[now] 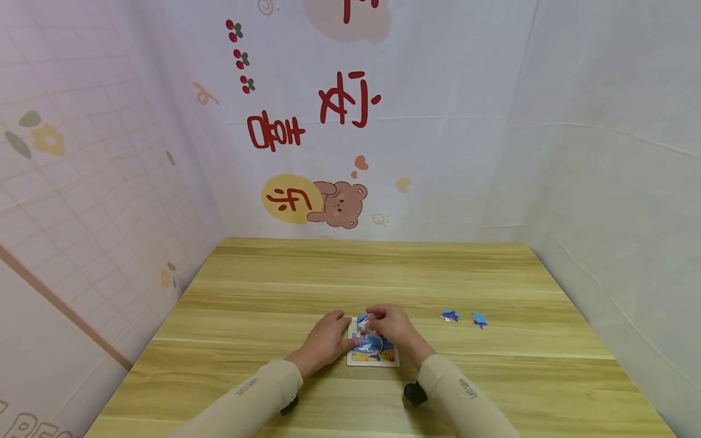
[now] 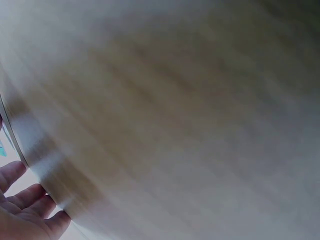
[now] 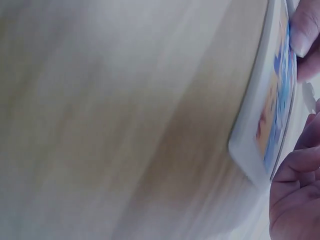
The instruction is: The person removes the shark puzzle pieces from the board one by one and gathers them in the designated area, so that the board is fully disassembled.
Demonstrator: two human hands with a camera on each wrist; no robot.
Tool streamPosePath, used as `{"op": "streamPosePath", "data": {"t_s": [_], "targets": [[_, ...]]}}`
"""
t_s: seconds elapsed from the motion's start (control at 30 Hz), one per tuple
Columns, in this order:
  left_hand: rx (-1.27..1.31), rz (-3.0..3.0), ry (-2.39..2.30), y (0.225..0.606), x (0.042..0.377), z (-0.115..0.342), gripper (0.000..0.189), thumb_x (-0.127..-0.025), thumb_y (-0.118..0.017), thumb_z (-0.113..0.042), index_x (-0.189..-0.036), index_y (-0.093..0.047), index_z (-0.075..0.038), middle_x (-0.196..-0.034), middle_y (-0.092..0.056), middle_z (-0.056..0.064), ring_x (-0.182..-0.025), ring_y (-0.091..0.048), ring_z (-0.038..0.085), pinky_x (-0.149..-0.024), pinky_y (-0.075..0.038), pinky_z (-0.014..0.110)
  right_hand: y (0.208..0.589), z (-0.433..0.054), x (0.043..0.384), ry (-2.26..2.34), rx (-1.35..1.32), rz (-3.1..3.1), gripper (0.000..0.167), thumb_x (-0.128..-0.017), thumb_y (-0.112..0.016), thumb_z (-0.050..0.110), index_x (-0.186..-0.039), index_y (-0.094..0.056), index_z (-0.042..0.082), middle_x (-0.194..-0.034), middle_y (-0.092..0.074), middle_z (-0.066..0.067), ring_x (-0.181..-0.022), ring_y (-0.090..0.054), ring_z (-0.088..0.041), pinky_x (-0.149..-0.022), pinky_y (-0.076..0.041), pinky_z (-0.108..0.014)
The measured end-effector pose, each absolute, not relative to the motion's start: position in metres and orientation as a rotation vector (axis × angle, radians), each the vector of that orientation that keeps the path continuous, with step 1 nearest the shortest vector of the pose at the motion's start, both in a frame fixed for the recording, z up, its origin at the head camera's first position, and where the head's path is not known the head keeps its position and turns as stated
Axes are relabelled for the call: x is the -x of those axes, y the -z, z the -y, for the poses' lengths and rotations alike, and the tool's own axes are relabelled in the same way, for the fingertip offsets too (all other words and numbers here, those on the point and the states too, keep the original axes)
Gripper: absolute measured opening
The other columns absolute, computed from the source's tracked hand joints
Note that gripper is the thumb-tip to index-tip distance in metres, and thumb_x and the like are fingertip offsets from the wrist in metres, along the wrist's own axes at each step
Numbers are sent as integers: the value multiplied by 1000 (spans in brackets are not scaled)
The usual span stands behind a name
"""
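Note:
A small jigsaw puzzle board [image 1: 374, 364] with a white rim lies on the table, showing a blue sea picture with a yellow bottom. My left hand [image 1: 327, 338] rests at its left side, thumb on the picture and fingers along the edge; in the left wrist view its fingertips touch that edge. Over the upper part of the board, my right hand [image 1: 395, 326] pinches a puzzle piece [image 3: 309, 95] between thumb and fingers. The piece's greyish side shows in the right wrist view. My right fingers partly cover the board's upper right.
Two loose blue puzzle pieces, one [image 1: 449, 316] nearer and one [image 1: 479, 320] farther out, lie right of the board on the wooden table [image 1: 263, 274]. Printed white cloth [image 1: 449, 152] hangs behind the table and along its sides.

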State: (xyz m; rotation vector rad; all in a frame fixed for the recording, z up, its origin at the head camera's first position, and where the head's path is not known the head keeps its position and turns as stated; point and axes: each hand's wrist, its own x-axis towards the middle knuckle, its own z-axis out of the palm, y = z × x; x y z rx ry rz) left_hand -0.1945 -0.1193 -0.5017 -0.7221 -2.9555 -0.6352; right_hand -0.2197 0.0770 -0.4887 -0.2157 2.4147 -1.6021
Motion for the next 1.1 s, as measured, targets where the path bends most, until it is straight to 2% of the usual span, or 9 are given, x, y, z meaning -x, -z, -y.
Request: {"op": "streamPosePath", "data": {"t_s": [0.23,0.57,1.1], "targets": [[720,2969,633,502,194,120,56,-92,-71,-37,-127,-62,5,-134,-54,26,-124,-52,39,-104,-42,50,489,-95,224,1611,166,-2397,34,-94,-65,2,-128,-62,-5,-102,-67,-8,-80,-60,-19,-71,-55,-32],[711,2982,640,500,190,122,57,-92,-71,-36,-130,-60,6,-136,-53,26,-126,-51,40,-104,-42,50,496,-127,227,1620,91,-2474,33,-94,-65,0,-126,-64,-5,-103,-66,-8,-83,-59,-17,-73,-54,-33],[705,2988,655,501,189,118,57,-91,-72,-35,-130,-60,5,-137,-52,25,-127,-50,40,-104,-42,51,496,-174,232,1557,-51,-2537,31,-93,-64,0,-124,-64,-7,-98,-66,-8,-77,-54,-17,-65,-46,-27]]}}
